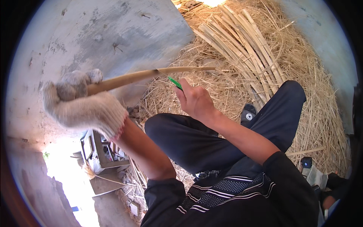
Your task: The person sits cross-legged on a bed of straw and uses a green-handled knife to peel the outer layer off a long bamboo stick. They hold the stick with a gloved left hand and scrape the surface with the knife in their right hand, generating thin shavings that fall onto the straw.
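Note:
My left hand [75, 100], in a whitish knitted work glove with a pink cuff edge, is closed around the near end of a long bamboo strip [128, 80]. The strip reaches out to the right and narrows toward its far tip. In my bare right hand [196, 100] is a small knife with a green handle [175, 83], the fingers wrapped round it. Its thin dark blade reaches up to the strip around mid-length; whether it touches or only overlaps the strip in view, I cannot tell.
A bundle of split bamboo strips [247, 53] lies ahead on a deep layer of pale shavings [298, 72]. Walls rise at left and right. My folded legs [196, 142] fill the middle. A wooden frame [113, 164] stands at lower left, and a small black box [306, 162] sits at lower right.

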The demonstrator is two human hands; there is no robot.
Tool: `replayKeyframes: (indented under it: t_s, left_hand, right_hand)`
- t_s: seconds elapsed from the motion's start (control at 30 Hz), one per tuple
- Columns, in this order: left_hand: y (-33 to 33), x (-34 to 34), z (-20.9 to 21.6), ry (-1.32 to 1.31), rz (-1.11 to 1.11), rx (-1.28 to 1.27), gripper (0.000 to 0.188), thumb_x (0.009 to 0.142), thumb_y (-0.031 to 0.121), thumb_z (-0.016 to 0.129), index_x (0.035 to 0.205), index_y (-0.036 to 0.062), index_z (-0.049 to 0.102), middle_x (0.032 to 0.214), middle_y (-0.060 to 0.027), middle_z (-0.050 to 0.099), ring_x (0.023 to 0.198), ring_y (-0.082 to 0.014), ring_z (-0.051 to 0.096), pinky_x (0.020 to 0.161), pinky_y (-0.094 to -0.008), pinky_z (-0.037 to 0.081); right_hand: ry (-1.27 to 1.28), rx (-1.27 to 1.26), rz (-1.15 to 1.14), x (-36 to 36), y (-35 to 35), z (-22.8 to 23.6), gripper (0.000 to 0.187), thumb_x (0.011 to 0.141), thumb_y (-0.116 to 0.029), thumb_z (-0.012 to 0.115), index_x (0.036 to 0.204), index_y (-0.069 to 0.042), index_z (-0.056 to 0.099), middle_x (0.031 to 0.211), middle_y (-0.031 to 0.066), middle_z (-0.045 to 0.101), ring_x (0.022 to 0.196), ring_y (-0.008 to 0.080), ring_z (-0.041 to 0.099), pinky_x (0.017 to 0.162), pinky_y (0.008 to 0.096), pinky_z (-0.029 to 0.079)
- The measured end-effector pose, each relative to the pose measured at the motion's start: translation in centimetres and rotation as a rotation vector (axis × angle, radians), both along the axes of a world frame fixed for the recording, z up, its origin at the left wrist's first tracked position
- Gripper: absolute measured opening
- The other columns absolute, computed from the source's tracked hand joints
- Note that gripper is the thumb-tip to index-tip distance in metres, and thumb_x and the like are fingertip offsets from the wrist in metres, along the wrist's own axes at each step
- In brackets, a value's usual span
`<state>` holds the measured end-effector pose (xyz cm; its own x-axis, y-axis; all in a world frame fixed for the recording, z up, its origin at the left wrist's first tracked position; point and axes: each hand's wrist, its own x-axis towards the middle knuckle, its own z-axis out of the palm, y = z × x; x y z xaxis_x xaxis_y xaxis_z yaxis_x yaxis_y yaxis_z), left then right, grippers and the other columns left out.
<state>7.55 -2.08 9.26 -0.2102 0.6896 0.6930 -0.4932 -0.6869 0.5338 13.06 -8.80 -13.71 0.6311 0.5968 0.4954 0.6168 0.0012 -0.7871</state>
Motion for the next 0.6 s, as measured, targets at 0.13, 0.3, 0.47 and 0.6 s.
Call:
replayKeyframes:
  t_s: [0.13, 0.3, 0.47, 0.6]
  left_hand:
    - [2.2, -0.9, 0.2, 0.036, -0.023, -0.072, 0.034, 0.083, 0.017, 0.048, 0.057, 0.0221, 0.028, 0.050, 0.0068, 0.026, 0.041, -0.0070, 0.024, 0.042, -0.0297, 0.027]
    - [1.5, -1.1, -0.1, -0.037, -0.090, -0.161, 0.036, 0.083, 0.019, 0.050, 0.055, 0.0206, 0.027, 0.049, 0.0059, 0.025, 0.040, -0.0081, 0.022, 0.042, -0.0293, 0.025]
    - [1.2, -1.3, -0.1, 0.041, -0.164, -0.073, 0.037, 0.089, 0.023, 0.046, 0.058, 0.0203, 0.026, 0.052, 0.0054, 0.021, 0.045, -0.0113, 0.023, 0.049, -0.0315, 0.026]
    - [0.9, -1.2, -0.5, 0.037, -0.084, -0.088, 0.037, 0.088, 0.022, 0.046, 0.058, 0.0204, 0.025, 0.052, 0.0060, 0.021, 0.045, -0.0110, 0.023, 0.049, -0.0307, 0.025]
  right_hand:
    - [0.045, -0.108, -0.037, -1.6, 0.2, 2.2, 0.024, 0.099, -0.026, 0.050, 0.095, -0.002, 0.050, 0.052, 0.0191, 0.057, 0.051, 0.0383, 0.063, 0.046, 0.0467, 0.050]
    - [0.097, -0.127, 0.017, -3.1, -1.5, 6.0, 0.028, 0.100, -0.029, 0.047, 0.097, -0.001, 0.050, 0.054, 0.0209, 0.058, 0.054, 0.0415, 0.064, 0.048, 0.0476, 0.053]
    - [0.141, -0.128, -0.020, -1.1, -1.2, 3.5, 0.028, 0.100, -0.029, 0.047, 0.096, -0.002, 0.051, 0.056, 0.0210, 0.059, 0.055, 0.0423, 0.064, 0.051, 0.0483, 0.053]
    - [0.055, -0.154, -0.074, -2.0, -0.3, 4.1, 0.027, 0.100, -0.029, 0.048, 0.095, -0.003, 0.050, 0.055, 0.0186, 0.060, 0.052, 0.0417, 0.063, 0.050, 0.0479, 0.053]
